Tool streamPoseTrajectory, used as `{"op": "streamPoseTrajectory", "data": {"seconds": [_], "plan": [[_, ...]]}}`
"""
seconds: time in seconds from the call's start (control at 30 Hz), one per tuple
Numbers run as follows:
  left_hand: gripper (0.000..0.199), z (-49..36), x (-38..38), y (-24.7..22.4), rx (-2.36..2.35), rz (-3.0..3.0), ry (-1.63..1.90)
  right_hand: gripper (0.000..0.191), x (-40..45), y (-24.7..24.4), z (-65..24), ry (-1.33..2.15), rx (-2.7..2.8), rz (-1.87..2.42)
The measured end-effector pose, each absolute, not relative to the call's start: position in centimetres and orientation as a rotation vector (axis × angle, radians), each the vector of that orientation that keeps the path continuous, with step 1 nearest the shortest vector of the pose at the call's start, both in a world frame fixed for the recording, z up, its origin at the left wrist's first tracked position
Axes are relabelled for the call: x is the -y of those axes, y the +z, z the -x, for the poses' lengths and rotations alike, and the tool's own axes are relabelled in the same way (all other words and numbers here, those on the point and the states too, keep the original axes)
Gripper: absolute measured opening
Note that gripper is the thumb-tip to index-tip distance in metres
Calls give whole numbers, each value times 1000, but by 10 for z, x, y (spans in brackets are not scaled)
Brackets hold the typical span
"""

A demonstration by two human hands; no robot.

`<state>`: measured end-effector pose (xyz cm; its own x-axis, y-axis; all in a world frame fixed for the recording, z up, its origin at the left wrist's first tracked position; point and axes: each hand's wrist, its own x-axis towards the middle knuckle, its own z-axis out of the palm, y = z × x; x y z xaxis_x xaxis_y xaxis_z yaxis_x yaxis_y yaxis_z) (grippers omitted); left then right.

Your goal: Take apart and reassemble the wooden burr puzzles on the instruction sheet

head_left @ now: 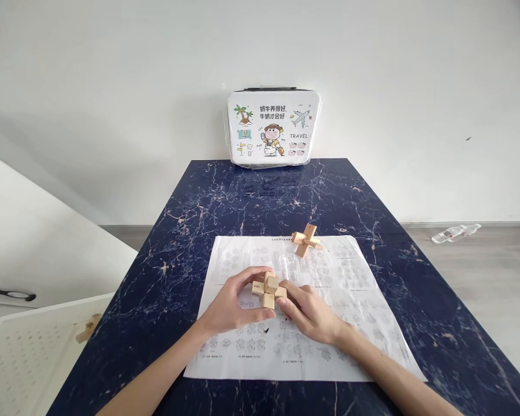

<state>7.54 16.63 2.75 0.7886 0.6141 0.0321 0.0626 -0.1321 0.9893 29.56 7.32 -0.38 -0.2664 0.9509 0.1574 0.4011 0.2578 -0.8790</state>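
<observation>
Head view: wooden cross (305, 243) beyond hands (234, 297)

Pale wooden block puzzle (271, 285), blunt square-ended bars jutting out several ways, dark mark seen on the left bar. Cupped by left hand (230, 299), thumb below, fingers behind; right bar touched by right hand (311, 312). Held over printed sheet (346, 367); whether lifted or rested cannot be told. Second wooden cross (305, 241) seen tilted across sheet's far edge, bars crossed, dark mark near top. Sheet spread flat beneath, covered in small line figures.
</observation>
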Motion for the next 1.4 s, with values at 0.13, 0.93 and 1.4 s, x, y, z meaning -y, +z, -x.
{"op": "streamPoseTrajectory", "data": {"seconds": [0.13,0.93,1.4], "plan": [[65,-76,-166,30,-567,-1674,519,35,-75,-4,-295,945,1779,1226],[54,-79,-159,29,-786,-1870,645,28,-78,0,-296,1005,1757,1226],[45,-82,-155,31,-813,-1894,721,27,-75,-3,-293,622,1905,1292]]}}
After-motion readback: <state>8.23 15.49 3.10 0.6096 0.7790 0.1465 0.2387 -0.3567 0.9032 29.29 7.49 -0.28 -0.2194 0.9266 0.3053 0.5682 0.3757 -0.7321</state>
